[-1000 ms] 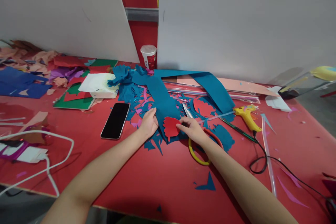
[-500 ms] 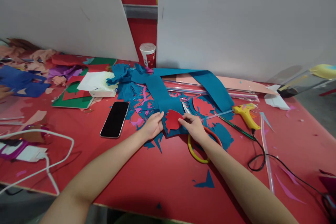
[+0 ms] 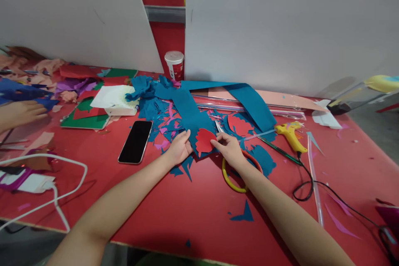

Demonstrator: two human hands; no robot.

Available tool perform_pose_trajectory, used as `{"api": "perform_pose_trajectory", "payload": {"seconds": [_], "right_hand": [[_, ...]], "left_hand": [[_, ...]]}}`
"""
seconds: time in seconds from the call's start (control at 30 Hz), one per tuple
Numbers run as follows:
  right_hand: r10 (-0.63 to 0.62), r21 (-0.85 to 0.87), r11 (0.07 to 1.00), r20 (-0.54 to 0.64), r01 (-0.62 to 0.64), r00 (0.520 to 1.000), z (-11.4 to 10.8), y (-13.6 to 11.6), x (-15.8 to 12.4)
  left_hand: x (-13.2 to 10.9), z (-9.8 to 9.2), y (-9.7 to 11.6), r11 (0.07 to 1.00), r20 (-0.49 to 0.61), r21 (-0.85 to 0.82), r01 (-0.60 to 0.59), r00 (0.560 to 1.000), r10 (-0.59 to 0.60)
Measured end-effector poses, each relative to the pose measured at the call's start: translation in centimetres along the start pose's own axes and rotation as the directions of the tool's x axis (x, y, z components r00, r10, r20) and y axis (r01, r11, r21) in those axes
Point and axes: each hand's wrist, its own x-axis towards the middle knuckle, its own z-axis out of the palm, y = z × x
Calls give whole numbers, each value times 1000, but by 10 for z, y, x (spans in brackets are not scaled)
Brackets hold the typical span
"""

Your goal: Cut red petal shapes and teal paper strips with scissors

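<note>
A red scalloped cutout point(image 3: 205, 140) lies over the end of a long blue paper strip point(image 3: 190, 114). My right hand point(image 3: 229, 148) pinches the cutout's right edge between thumb and fingers. At the left edge of the blue strip, my left hand point(image 3: 181, 148) grips it, fingers partly hidden behind it. Scissors with yellow and red handles point(image 3: 227, 176) lie partly under my right hand and forearm, blades pointing up and left. Another red scalloped piece point(image 3: 240, 125) rests just beyond my right hand, among blue scraps point(image 3: 262, 161).
A phone point(image 3: 136, 142) lies left of my hands. A yellow glue gun point(image 3: 291, 136) with a black cord lies to the right. Beyond are a white box point(image 3: 116, 99) and a lidded cup point(image 3: 175, 65). Another person's hand point(image 3: 23, 113) is at far left, above a white cable point(image 3: 71, 162).
The blue strip's end has shifted and tilted slightly under the red cutout, and my left hand has moved a little left. The other person's hand has come further into view.
</note>
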Motion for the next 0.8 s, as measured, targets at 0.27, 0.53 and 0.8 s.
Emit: {"api": "perform_pose_trajectory", "payload": {"seconds": [0.27, 0.53, 0.8], "right_hand": [[7, 17, 1000, -11, -7, 1000, 0, -1, -1], [18, 16, 1000, 21, -19, 1000, 1, -2, -1], [6, 36, 999, 72, -9, 997, 2, -6, -1]], "left_hand": [[-3, -1, -4, 978, 14, 209, -12, 1000, 9], [0, -7, -12, 945, -15, 324, -43, 999, 50], [-1, -8, -10, 928, -35, 367, -71, 995, 90]]}}
